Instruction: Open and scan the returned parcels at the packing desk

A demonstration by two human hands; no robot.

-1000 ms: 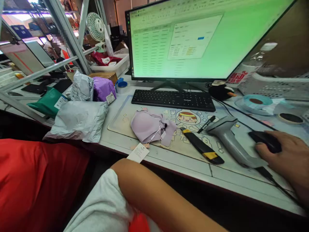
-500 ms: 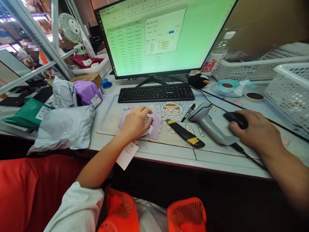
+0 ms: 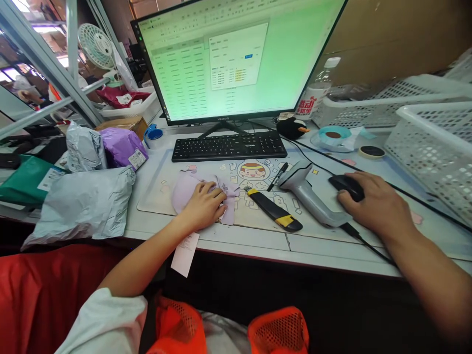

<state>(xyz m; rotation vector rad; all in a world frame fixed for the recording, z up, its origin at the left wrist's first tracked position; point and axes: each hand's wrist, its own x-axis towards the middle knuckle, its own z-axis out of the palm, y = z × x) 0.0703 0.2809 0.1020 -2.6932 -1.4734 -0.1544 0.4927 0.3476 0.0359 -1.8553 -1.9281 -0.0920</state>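
My left hand (image 3: 204, 204) lies over a lilac garment (image 3: 183, 191) with a rounded, cup-like part, its fingers curled down on the cloth. A white paper tag (image 3: 185, 255) hangs from beneath that wrist over the desk's front edge. My right hand (image 3: 381, 204) is wrapped round a black computer mouse (image 3: 346, 188). Between the hands lie a black and yellow utility knife (image 3: 275, 209), a black marker (image 3: 277, 177) and a grey barcode scanner (image 3: 311, 196). The monitor (image 3: 236, 59) shows a table and a smaller dialog window.
Behind the mat (image 3: 155, 191) stands a black keyboard (image 3: 228, 146). Grey, purple and green parcels (image 3: 86, 199) are piled at the left. White baskets (image 3: 431, 142), a tape roll (image 3: 334, 136), a bottle (image 3: 317, 93) and a penguin plush (image 3: 292, 129) stand right. Cables cross the right side.
My left hand has shifted towards me on the lilac garment, its fingers now lower over the cloth, baring more of the rounded part. My right hand stays on the mouse. The view has shifted slightly.
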